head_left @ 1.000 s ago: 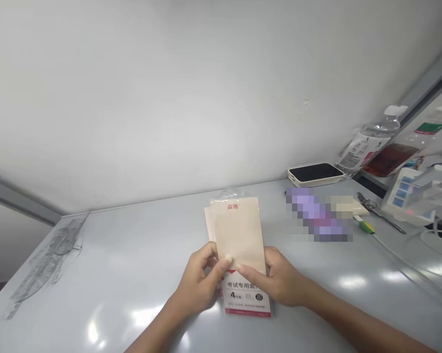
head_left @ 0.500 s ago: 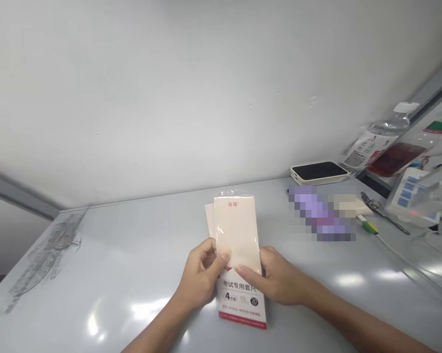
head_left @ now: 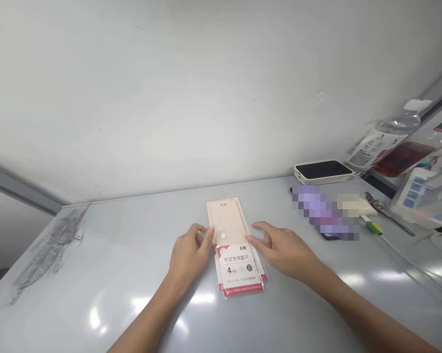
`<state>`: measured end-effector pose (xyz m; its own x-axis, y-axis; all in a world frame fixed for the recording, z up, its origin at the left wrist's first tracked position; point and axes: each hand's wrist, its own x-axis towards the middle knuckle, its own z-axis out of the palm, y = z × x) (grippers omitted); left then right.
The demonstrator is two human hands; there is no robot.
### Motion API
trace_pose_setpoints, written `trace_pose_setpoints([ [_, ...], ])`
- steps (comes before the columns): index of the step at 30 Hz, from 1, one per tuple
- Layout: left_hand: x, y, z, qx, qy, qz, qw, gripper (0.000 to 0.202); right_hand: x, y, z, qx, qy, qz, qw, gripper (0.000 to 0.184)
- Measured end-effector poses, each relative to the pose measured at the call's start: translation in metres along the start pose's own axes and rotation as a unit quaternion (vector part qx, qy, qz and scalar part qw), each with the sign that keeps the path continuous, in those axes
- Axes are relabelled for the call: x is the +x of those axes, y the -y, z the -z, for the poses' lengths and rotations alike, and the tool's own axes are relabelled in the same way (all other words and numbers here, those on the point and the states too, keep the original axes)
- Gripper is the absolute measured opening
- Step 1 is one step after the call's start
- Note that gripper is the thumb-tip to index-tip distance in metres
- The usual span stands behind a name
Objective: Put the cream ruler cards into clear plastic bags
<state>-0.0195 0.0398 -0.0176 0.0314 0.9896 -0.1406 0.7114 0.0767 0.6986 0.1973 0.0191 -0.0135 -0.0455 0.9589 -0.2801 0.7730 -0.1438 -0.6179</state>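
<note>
Two ruler set packets (head_left: 239, 267) in clear film, cream above and white with red trim below, lie stacked on the desk (head_left: 133, 255) slightly out of line. The upper one covers most of the lower. My left hand (head_left: 189, 252) is at their left edge, its thumb tip touching the film and its fingers loosely bent. Along the right edge is my right hand (head_left: 285, 249), with thumb and index finger apart and the thumb tip close against the packets. Neither hand is closed around them.
Clear patterned plastic templates (head_left: 52, 250) lie at the left. On the right are a phone (head_left: 324, 170), a partly blurred purple item (head_left: 316, 208), a white cable (head_left: 408, 262), a pen (head_left: 401, 223), bottles (head_left: 386, 135) and a clear plastic box (head_left: 423, 196). A wall (head_left: 169, 98) rises behind.
The raised packets have been lowered flat onto the desk, a little farther from me. Both hands have loosened their grip and moved apart to the packets' sides.
</note>
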Motion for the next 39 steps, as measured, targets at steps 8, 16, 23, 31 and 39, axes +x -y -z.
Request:
trace_pose_setpoints([
  [8,-0.001,0.003,0.003,0.084,-0.011,-0.013,0.996,0.044,0.002,-0.001,0.005,-0.032,-0.003,-0.006,0.999,0.036],
  [16,-0.01,-0.003,-0.006,0.127,0.052,-0.071,0.988,0.039,-0.002,0.005,-0.005,-0.016,0.025,0.017,0.999,0.031],
  [23,-0.012,-0.001,-0.013,0.14,0.079,-0.084,0.983,0.035,-0.002,0.004,-0.009,-0.005,0.018,0.026,0.999,0.031],
  [31,-0.016,-0.004,-0.013,0.041,0.082,-0.133,0.987,0.035,0.002,0.001,-0.009,0.222,0.03,-0.005,0.975,0.039],
  [39,-0.021,-0.005,-0.015,0.147,0.079,-0.252,0.953,0.027,-0.01,0.015,-0.016,0.385,0.109,0.063,0.914,0.028],
])
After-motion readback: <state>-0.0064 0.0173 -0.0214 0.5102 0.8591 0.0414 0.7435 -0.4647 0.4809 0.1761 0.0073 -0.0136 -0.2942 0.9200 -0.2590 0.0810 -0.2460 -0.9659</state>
